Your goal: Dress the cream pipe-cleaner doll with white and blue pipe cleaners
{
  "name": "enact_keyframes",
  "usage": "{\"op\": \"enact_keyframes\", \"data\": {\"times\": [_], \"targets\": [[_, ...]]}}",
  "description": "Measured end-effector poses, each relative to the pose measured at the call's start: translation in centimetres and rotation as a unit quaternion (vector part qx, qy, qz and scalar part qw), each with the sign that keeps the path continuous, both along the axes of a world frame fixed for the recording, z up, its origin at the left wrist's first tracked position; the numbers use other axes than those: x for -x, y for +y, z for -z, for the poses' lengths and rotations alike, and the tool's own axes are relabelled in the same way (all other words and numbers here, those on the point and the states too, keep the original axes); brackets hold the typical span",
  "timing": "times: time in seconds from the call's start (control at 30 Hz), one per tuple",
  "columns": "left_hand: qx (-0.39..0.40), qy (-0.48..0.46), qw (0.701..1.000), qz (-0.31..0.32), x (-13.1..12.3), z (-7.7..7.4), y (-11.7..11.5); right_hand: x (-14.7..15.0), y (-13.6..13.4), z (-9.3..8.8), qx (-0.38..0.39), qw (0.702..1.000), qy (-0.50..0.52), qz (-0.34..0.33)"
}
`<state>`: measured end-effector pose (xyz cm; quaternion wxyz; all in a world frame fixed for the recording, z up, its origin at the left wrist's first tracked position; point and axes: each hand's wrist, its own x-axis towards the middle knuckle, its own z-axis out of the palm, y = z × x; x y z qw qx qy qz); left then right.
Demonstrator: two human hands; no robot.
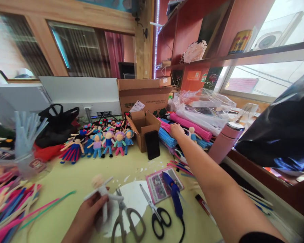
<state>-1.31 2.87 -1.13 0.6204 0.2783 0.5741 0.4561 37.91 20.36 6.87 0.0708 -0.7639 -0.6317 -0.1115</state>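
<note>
My left hand (92,209) is closed around a small doll body (103,192) of white pipe cleaners with a pale round head, slightly blurred. Out at the right, my right hand (176,131) has its fingers curled on pink pipe cleaners (165,125) in a stack of bundles; its fingertips are partly hidden. Blue pipe cleaners (166,137) lie just under that hand. On a white sheet (135,194) beside my left hand rest grey-handled scissors (121,216). Black-handled scissors (155,212) and a blue glue gun (173,190) lie further right.
Finished dolls (108,140) stand behind in rows, beside a small open carton (139,126) with a black phone (152,145) leaning on it. Loose pipe cleaners (12,206) pile up at left. A pink thermos (225,141) and a black bag (281,128) stand at right.
</note>
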Motion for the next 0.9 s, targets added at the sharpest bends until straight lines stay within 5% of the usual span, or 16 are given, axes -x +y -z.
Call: {"op": "enact_keyframes", "data": {"times": [0.57,0.73,0.9], "targets": [[-0.008,0.007,1.0,0.009,0.1,0.4,-0.1,-0.2,-0.8,-0.8,-0.031,0.999,0.009,0.023],[-0.017,0.007,0.999,0.03,0.5,1.1,0.0,1.6,-1.5,-2.5,0.007,0.999,0.027,-0.04],[-0.008,0.028,0.999,0.022,0.6,1.0,0.1,4.8,-2.9,-1.6,0.044,0.998,0.037,-0.021]]}}
